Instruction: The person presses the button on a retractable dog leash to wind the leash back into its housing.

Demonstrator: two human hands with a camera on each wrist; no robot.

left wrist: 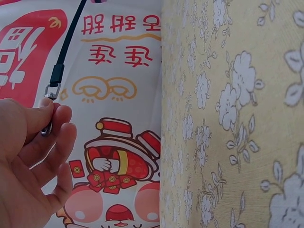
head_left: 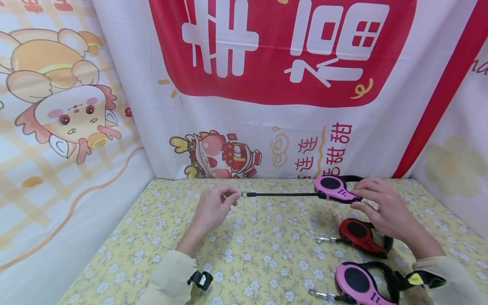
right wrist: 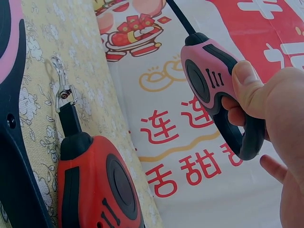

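Observation:
My right hand (head_left: 385, 207) grips a pink and black retractable dog leash (head_left: 331, 186) by its handle, thumb along the casing in the right wrist view. From its nozzle a black strap (head_left: 286, 194) runs out straight to the left. At the strap's far end, my left hand (head_left: 217, 205) pinches the metal clip (left wrist: 47, 128) between thumb and forefinger, its other fingers loosely bent. A red retractable leash (head_left: 360, 235) lies on the table below the right hand, its clip pointing left. Nearer the front edge lies a second pink leash (head_left: 356, 281), partly cut off by the frame.
The table wears a yellow cloth (head_left: 248, 254) with white flowers. Behind it hangs a white curtain (head_left: 274, 118) with red print, and a printed sheet (head_left: 76, 140) covers the left side. Black bands sit on both wrists.

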